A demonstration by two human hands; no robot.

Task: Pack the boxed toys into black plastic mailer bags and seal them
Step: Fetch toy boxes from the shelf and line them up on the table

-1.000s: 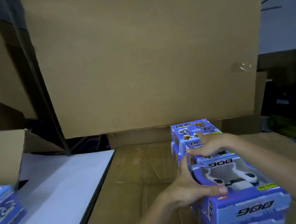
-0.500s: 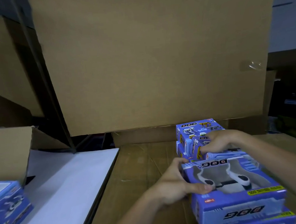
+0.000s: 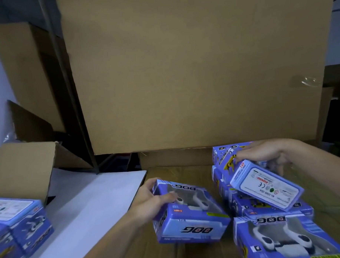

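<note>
Clearly the packing proper has not begun — no black mailer bag shows anywhere in view, and nothing looks sealed. The left hand (image 3: 148, 201) grips one blue toy box (image 3: 189, 215) by its near corner, window face up, held clear of the stack (image 3: 264, 206) on the brown cardboard surface (image 3: 176, 173). The right hand (image 3: 262, 154) clamps a second box (image 3: 263, 185), tilted with its white label panel toward the camera, just above that stack. The hands are apart. More boxes (image 3: 20, 226) sit at the left edge by a white sheet (image 3: 86, 199) — bagging and sealing all remain.
</note>
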